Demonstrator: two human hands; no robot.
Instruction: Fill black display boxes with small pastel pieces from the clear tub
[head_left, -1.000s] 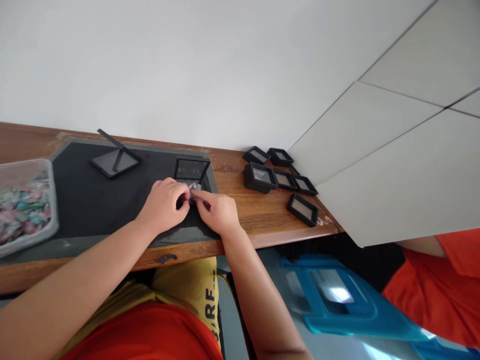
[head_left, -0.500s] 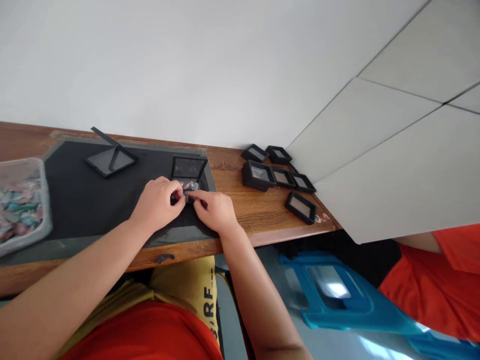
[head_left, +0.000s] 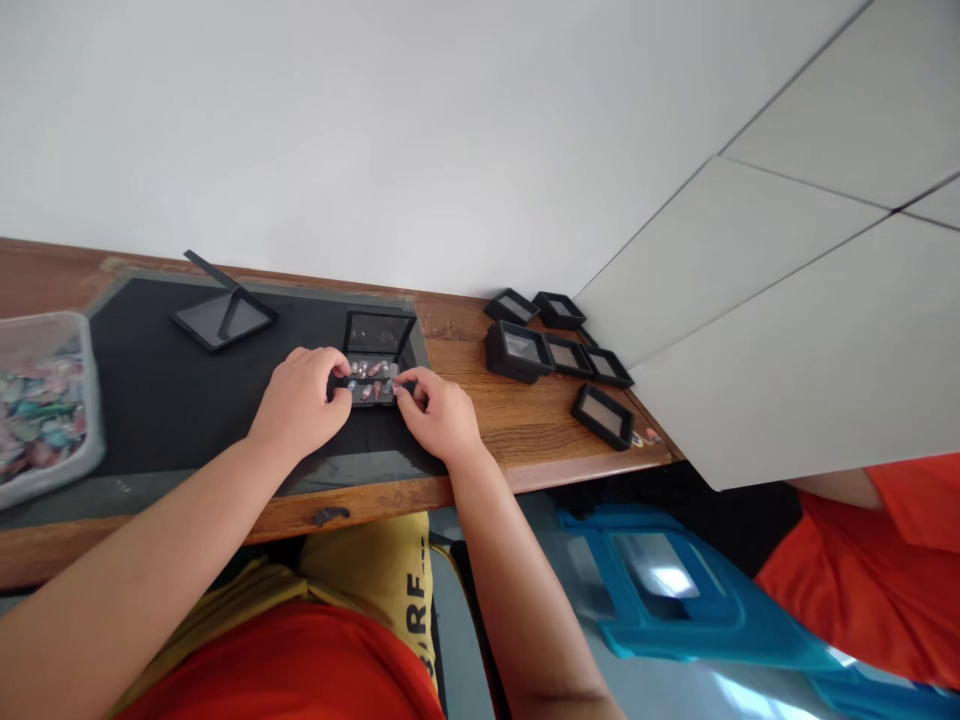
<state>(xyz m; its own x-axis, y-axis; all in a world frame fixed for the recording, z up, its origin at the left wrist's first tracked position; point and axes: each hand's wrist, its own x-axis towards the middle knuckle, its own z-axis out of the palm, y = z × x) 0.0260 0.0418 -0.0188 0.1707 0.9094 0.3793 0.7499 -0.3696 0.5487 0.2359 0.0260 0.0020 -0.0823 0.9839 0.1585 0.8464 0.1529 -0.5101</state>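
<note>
A small black case (head_left: 379,331) stands on the dark mat with its see-through lid raised. Two rows of glossy pink and silvery false nails (head_left: 376,391) lie in its base. My left hand (head_left: 304,395) holds the left edge of the case, thumb in front and forefinger farther back. At the opposite edge, my right hand (head_left: 439,408) has its thumb and bent forefinger closed on the case's right end, beside the last nails. Whether a nail is between those fingertips is hard to make out.
On the left sits a clear plastic tub (head_left: 94,430) of mixed coloured nails. Another open black case (head_left: 225,320) rests on the mat (head_left: 180,400). Several black boxes (head_left: 517,350) are at the right, by a white panel (head_left: 810,350). Beyond are a blue stool (head_left: 720,620) and a person in red (head_left: 862,580).
My hands have moved apart from the middle of the case to its two ends. The rows of nails they covered now show.
</note>
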